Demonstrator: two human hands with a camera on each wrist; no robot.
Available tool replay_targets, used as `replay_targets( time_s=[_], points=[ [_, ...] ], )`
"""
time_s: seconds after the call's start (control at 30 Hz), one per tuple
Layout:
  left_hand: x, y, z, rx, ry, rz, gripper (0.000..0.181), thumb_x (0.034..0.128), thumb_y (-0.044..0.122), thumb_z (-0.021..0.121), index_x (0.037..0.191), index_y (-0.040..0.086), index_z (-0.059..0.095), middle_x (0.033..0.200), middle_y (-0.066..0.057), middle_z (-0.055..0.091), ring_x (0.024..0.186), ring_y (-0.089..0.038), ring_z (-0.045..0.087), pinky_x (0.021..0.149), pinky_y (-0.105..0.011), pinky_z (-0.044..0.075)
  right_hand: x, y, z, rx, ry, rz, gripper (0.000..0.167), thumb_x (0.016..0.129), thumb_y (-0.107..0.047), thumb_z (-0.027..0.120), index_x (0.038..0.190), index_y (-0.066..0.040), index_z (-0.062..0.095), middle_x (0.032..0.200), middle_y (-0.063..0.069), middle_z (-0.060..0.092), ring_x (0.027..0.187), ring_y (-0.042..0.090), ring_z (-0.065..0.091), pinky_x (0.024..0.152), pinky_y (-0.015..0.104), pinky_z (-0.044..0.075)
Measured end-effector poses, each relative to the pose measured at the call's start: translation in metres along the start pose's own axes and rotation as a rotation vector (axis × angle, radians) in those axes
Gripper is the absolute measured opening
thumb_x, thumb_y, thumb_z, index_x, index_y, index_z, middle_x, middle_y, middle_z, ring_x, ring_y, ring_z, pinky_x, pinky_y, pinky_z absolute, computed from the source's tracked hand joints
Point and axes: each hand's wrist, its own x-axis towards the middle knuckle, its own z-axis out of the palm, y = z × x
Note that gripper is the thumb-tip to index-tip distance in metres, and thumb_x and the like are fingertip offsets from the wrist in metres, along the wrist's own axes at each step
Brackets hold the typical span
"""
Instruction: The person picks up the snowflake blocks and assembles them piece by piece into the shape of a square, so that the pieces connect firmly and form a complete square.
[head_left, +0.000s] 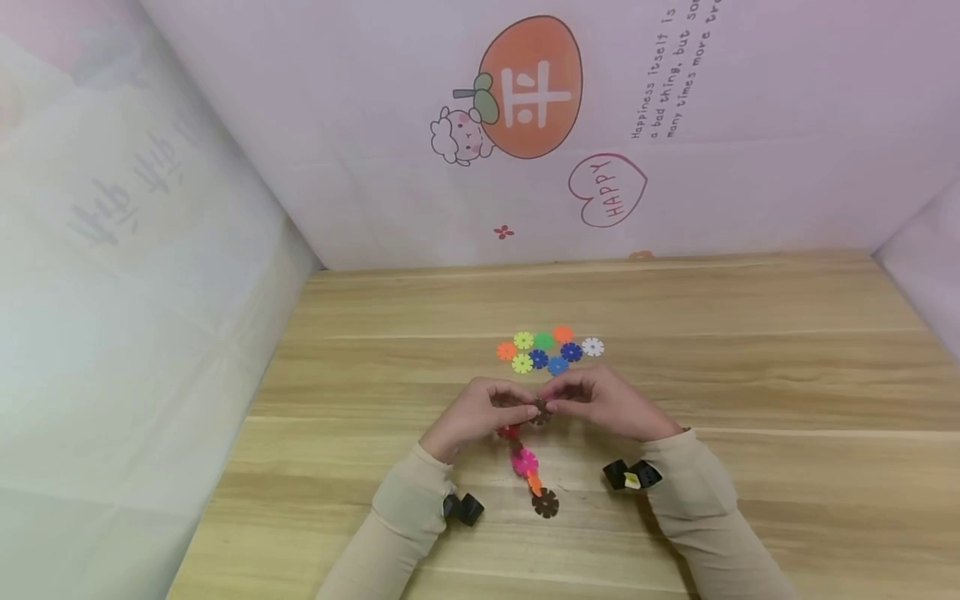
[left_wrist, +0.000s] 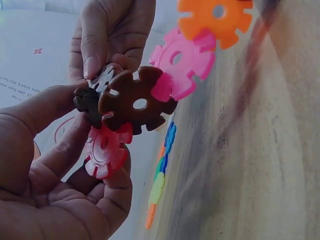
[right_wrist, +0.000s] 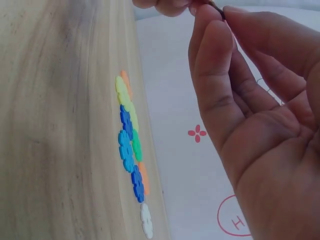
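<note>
A chain of interlocked, notched plastic discs hangs from the person's hands. My left hand (head_left: 474, 414) pinches a dark brown disc (left_wrist: 88, 106) of the chain between thumb and finger; a red disc (left_wrist: 106, 152) sits against its curled fingers. My right hand (head_left: 609, 406) pinches the edge of a dark disc (head_left: 540, 412), which looks greyish in the left wrist view. Lower along the chain come another brown disc (left_wrist: 125, 102), a pink disc (head_left: 526, 462), an orange disc (head_left: 534, 483) and a brown end disc (head_left: 545, 503). Fingers partly hide where the upper discs meet.
Beyond the hands, several loose discs lie flat on the wooden table (head_left: 375, 375): orange (head_left: 506, 351), yellow (head_left: 522, 363), green (head_left: 543, 341), blue (head_left: 558, 366) and white (head_left: 592, 347). A printed cloth wall (head_left: 375, 167) stands behind the table.
</note>
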Motion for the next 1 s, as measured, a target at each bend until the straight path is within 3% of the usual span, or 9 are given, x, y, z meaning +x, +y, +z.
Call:
replay_targets(
  time_s=[0.13, 0.37, 0.6, 1.0],
  points=[
    [0.000, 0.001, -0.001, -0.027, -0.001, -0.012, 0.019, 0.0864, 0.014, 0.075, 0.104, 0.007, 0.074, 0.099, -0.005, 0.075, 0.086, -0.014, 0.070, 0.083, -0.029, 0.057, -0.003, 0.005, -0.005, -0.052, 0.050, 0.039, 0.023, 0.092, -0.013, 0.068, 0.114, -0.007, 0.070, 0.108, 0.004, 0.073, 0.099, 0.016, 0.068, 0.088, 0.026, 0.056],
    [-0.001, 0.002, -0.002, -0.032, 0.007, -0.038, 0.019, 0.0860, 0.011, 0.075, 0.104, 0.006, 0.074, 0.097, -0.007, 0.075, 0.082, -0.013, 0.069, 0.080, -0.028, 0.058, -0.012, 0.021, -0.020, -0.223, 0.170, 0.212, 0.027, 0.091, -0.015, 0.069, 0.117, -0.008, 0.069, 0.110, 0.006, 0.072, 0.100, 0.019, 0.067, 0.090, 0.039, 0.056],
    [-0.001, 0.002, -0.003, -0.028, 0.011, -0.043, 0.020, 0.0859, 0.013, 0.075, 0.105, 0.009, 0.075, 0.098, -0.004, 0.075, 0.084, -0.013, 0.069, 0.080, -0.028, 0.058, -0.012, 0.027, -0.025, -0.283, 0.179, 0.210, 0.027, 0.090, -0.009, 0.069, 0.115, -0.001, 0.068, 0.106, 0.012, 0.073, 0.097, 0.025, 0.068, 0.087, 0.043, 0.057],
    [0.000, 0.002, -0.004, -0.039, 0.012, -0.019, 0.019, 0.0863, 0.011, 0.075, 0.104, 0.004, 0.073, 0.095, -0.006, 0.074, 0.081, -0.012, 0.068, 0.078, -0.027, 0.058, 0.008, 0.040, -0.024, -0.381, 0.214, 0.171, 0.024, 0.088, -0.009, 0.070, 0.111, -0.002, 0.070, 0.101, 0.011, 0.073, 0.091, 0.023, 0.068, 0.083, 0.043, 0.058]
  ],
)
